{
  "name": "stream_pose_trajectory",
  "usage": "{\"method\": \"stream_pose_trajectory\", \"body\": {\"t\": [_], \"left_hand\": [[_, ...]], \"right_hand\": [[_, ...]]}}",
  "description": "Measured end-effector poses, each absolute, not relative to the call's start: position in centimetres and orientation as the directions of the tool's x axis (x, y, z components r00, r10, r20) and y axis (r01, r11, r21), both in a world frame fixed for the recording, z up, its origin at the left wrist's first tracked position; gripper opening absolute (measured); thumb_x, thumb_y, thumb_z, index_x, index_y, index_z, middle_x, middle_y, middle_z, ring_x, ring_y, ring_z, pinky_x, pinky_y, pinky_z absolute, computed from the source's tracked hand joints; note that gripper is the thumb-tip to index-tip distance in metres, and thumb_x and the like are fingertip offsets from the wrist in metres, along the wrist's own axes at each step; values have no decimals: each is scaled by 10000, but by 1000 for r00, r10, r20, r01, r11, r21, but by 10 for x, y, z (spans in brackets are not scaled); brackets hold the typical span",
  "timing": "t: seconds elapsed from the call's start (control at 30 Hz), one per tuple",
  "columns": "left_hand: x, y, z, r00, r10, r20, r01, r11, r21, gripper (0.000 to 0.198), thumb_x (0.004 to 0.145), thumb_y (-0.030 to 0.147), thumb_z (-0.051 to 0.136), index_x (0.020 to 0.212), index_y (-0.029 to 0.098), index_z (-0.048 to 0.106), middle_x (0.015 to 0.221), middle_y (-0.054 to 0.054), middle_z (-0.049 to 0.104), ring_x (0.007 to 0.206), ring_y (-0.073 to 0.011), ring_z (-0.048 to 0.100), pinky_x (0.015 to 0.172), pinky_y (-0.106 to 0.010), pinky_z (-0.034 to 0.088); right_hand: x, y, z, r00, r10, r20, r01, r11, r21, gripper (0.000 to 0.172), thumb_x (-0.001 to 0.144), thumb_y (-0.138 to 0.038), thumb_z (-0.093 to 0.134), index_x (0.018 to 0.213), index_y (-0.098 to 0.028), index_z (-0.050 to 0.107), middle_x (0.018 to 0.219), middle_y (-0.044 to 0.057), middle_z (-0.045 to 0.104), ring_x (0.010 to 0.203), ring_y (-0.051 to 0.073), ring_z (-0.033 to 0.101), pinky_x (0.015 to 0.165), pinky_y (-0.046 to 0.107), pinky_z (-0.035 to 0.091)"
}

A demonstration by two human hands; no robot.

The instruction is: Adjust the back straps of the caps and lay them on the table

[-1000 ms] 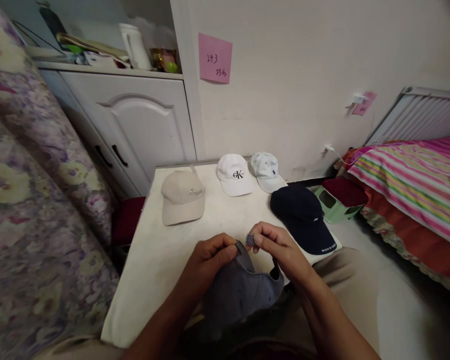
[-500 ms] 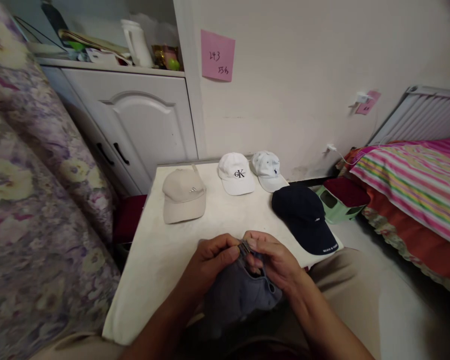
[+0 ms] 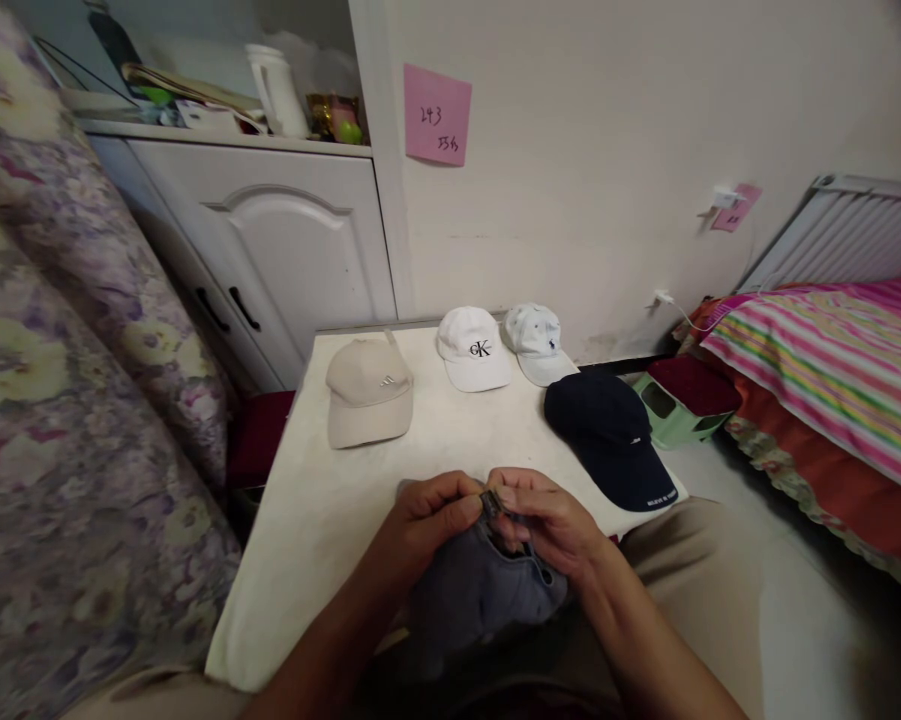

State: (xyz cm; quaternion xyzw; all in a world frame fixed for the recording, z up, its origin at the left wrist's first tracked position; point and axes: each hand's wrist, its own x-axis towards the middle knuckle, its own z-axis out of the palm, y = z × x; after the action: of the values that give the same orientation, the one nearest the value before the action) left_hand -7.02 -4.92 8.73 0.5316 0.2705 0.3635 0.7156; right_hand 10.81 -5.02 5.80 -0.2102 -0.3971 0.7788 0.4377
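I hold a grey cap [image 3: 474,590] at the near edge of a small white table [image 3: 322,520]. My left hand [image 3: 427,520] pinches the cap's back strap at its buckle [image 3: 490,501]. My right hand [image 3: 551,522] pinches the strap from the other side, fingertips touching the left's. Both hands are closed on the strap. Farther back on the table lie a beige cap [image 3: 366,390], a white cap with a black logo [image 3: 472,347], a pale white cap [image 3: 534,341] and a navy cap [image 3: 611,425].
A floral mattress or cushion [image 3: 67,400] leans at the left. A white cabinet [image 3: 270,250] stands behind the table, with a jug and clutter on its shelf. A striped bed [image 3: 832,370] is at the right, and a green stool [image 3: 667,405] sits on the floor beside the table.
My right hand, which held the loose strap end up and apart, has come in to the buckle. Both hands now meet at the strap, and the cap sits slightly lower.
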Motion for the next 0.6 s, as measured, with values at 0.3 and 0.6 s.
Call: {"method": "stream_pose_trajectory", "body": {"t": [0.3,0.6], "left_hand": [[-72,-44,79,568,808,-158,-98,257,961,286,807,381,710,686,140,616,632,8,594,553,-88,428,530,-202,300],[-72,-42,78,581,798,-160,-133,287,949,257,796,371,707,702,139,649,707,-31,658,616,-127,528,570,-218,367]], "right_hand": [[131,-45,63,-575,817,37,-185,-86,-979,286,891,-410,654,806,-142,603,655,-9,583,555,87,432,546,220,319],[127,-50,65,-529,844,92,-324,-100,-941,203,874,-316,694,937,-166,574,742,-9,624,602,88,504,568,200,368]]}}
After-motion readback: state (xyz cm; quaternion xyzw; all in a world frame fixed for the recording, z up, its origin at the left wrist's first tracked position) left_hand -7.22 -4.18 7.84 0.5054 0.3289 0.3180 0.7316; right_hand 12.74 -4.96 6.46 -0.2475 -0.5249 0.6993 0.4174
